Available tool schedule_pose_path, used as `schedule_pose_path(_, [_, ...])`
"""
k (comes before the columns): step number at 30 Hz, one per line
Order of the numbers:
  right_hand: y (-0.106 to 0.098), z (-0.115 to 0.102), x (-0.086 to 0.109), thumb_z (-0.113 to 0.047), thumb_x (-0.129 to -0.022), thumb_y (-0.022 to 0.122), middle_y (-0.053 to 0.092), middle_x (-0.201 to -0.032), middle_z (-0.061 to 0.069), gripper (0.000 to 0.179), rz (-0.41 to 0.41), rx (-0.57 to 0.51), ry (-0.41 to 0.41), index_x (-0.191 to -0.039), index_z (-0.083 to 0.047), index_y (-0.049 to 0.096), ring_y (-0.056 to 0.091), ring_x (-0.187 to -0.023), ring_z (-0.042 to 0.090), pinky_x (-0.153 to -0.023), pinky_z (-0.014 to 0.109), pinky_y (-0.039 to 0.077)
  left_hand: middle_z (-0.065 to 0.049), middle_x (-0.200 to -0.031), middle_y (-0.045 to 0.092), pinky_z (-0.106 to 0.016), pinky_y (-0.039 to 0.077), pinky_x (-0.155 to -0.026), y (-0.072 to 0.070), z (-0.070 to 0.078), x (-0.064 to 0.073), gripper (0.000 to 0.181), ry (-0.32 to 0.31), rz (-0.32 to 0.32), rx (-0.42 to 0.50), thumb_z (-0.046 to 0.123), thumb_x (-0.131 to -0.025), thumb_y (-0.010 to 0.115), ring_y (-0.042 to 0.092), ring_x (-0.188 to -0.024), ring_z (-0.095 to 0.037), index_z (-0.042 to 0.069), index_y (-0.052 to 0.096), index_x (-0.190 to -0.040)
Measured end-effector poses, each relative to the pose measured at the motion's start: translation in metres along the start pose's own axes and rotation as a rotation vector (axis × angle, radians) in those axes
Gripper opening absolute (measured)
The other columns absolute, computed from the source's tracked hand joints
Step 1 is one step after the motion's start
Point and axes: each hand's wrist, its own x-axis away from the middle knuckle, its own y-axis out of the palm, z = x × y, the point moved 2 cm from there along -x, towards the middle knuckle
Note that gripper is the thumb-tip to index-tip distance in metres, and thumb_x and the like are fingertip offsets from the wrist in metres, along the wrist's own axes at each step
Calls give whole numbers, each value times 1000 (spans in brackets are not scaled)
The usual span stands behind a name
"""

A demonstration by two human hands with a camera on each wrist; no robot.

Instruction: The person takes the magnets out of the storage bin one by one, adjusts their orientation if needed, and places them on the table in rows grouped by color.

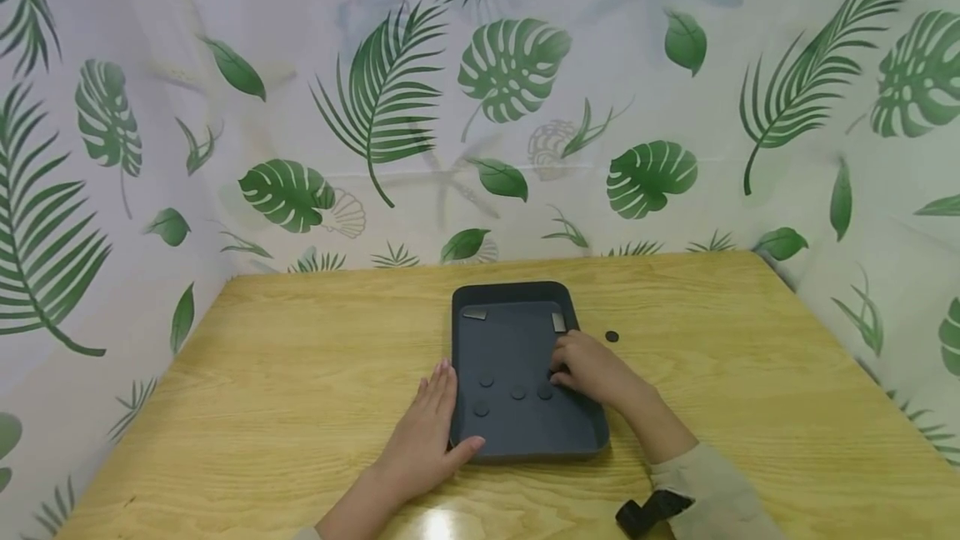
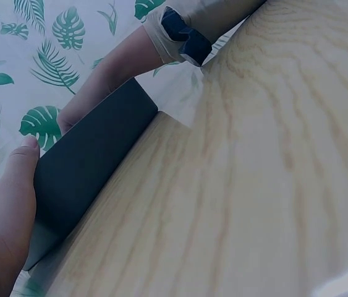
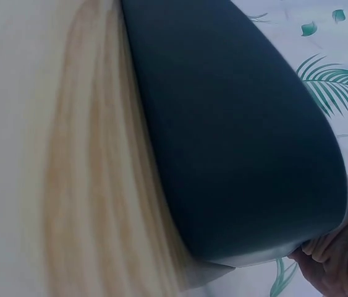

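A dark grey rectangular tray (image 1: 517,454) sits on the table, with several round dark discs (image 1: 518,392) and two small shiny flat pieces (image 1: 474,315) inside. My left hand (image 1: 420,444) lies along the tray's left side with fingers straight. Its thumb (image 2: 19,176) crosses the near left corner in the left wrist view. Over the right wall reaches my right hand (image 1: 588,365), fingers curled, a dark disc edge (image 1: 553,373) showing at the fingertips inside the tray. From the right wrist, the tray's outer wall (image 3: 235,136) hides much of this hand (image 3: 340,257).
A single dark disc (image 1: 612,337) lies on the wooden table (image 1: 315,365) to the right of the tray. A black strap with a device (image 1: 651,513) is on the right sleeve. Leaf-patterned cloth (image 1: 420,223) hangs behind and along both sides.
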Motion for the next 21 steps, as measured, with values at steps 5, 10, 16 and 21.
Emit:
schedule_pose_path(5, [1,1,-2,-18,-78,77,55,-74,-4,10,-18,2,25,-75,-12,69,44,-67,11,-61,26,40,-19,-157,4,-44,12,-117,1,-1,0,88,-2,1,4,53,-94,47,3,-146,-26,-6,10,-149])
schedule_pose_path(10, [2,3,-3,-18,-78,77,56,-77,-3,12,-7,-40,53,-78,-11,67,45,-71,12,-63,28,42,-20,-157,6,-44,12,-117,2,-2,-1,88,-1,18,1,53,-94,47,4,-145,-26,-6,10,-149])
schedule_pose_path(16, [1,6,-1,-16,-79,75,57,-82,-1,13,29,-154,59,-85,-11,64,49,-75,13,-66,30,45,-20,-157,5,-44,12,-117,2,-1,0,89,-6,13,10,53,-94,47,5,-145,-26,-6,10,-149])
schedule_pose_path(21, [-3,7,0,-14,-80,73,60,-86,1,14,69,-230,68,-90,-8,64,56,-76,13,-67,29,49,-19,-157,4,-44,11,-117,2,-1,0,89,-6,2,19,53,-94,47,4,-145,-26,-6,9,-149])
